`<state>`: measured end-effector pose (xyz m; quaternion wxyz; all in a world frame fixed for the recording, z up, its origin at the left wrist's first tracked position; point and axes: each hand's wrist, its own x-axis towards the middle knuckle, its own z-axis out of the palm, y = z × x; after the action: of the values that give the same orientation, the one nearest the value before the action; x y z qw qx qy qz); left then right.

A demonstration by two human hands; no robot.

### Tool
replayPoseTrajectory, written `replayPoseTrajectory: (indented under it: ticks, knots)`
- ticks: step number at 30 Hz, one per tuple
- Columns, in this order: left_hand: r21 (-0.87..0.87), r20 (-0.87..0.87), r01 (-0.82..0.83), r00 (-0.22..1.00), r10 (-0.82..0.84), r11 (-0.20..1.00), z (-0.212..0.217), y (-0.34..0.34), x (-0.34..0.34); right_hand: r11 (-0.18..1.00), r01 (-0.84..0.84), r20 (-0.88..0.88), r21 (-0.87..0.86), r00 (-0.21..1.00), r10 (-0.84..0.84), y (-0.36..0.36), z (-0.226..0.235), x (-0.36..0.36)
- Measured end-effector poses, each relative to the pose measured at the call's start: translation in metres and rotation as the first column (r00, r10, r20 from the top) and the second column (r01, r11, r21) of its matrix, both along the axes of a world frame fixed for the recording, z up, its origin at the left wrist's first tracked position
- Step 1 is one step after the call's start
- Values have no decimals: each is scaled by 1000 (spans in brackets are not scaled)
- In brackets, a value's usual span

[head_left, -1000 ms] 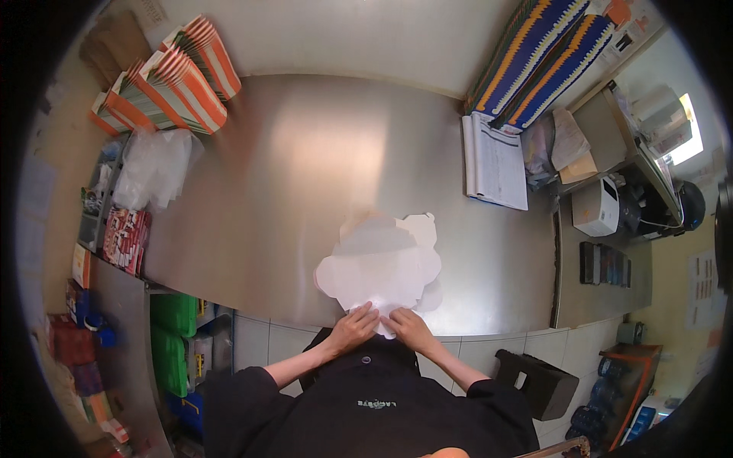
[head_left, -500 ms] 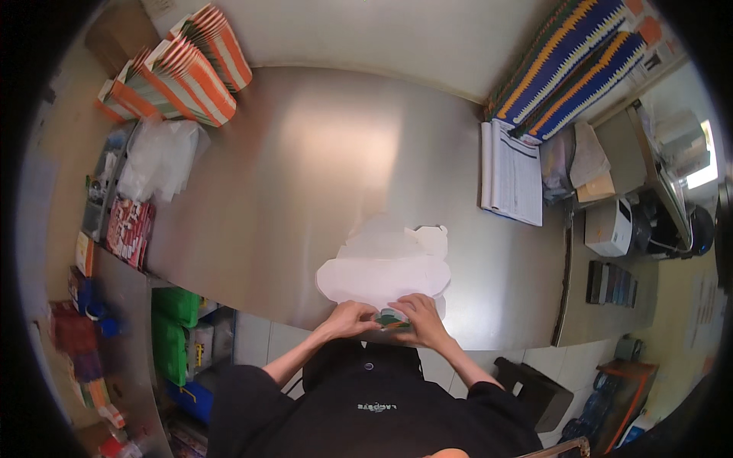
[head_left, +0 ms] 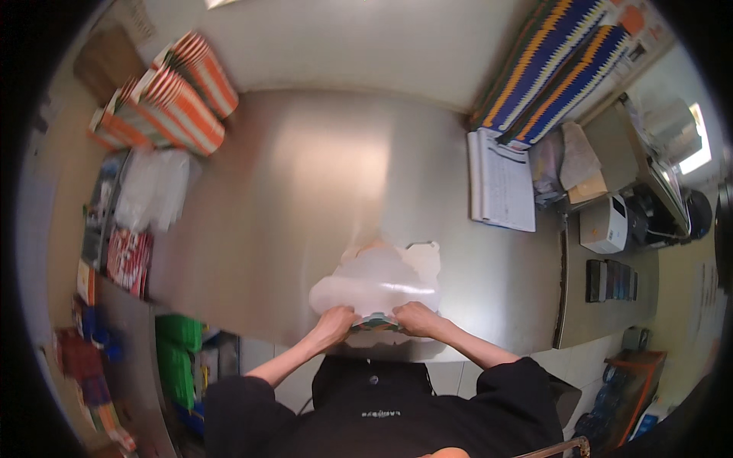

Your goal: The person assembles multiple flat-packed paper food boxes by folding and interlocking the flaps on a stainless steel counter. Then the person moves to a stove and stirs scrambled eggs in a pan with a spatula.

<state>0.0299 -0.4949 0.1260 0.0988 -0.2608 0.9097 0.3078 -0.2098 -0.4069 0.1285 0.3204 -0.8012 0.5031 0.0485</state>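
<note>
The left hand (head_left: 334, 324) pinches the near edge of a clear plastic bag (head_left: 378, 284), fingers closed on it. The bag lies flat on the steel table (head_left: 305, 191), stretching away from the person. The right hand (head_left: 416, 318) grips that edge too, equally near.

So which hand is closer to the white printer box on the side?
The right hand. It grips the clear plastic bag at the table edge, on the printer's side. The left hand holds the bag farther away.
</note>
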Motion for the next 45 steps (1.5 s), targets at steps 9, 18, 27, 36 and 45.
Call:
replayPoseTrajectory:
  ticks: [9,18,27,36,45]
  knots:
    - [533,101,-60,995,7,844,-43,-66,-10,950,126,595,287,753,-280,-50,-23,-24]
    - [367,26,-61,998,55,928,96,-6,3,922,214,588,323,718,-372,13,37,13]
    - [245,-967,600,94,236,762,304,96,19,978,-65,533,201,844,-54,13,-3,19]
    - [516,-805,228,460,376,826,243,95,-21,869,-16,562,495,768,-306,6,-9,8]
    - [605,-710,66,497,499,794,235,104,-45,874,346,598,343,637,-487,46,-37,9]
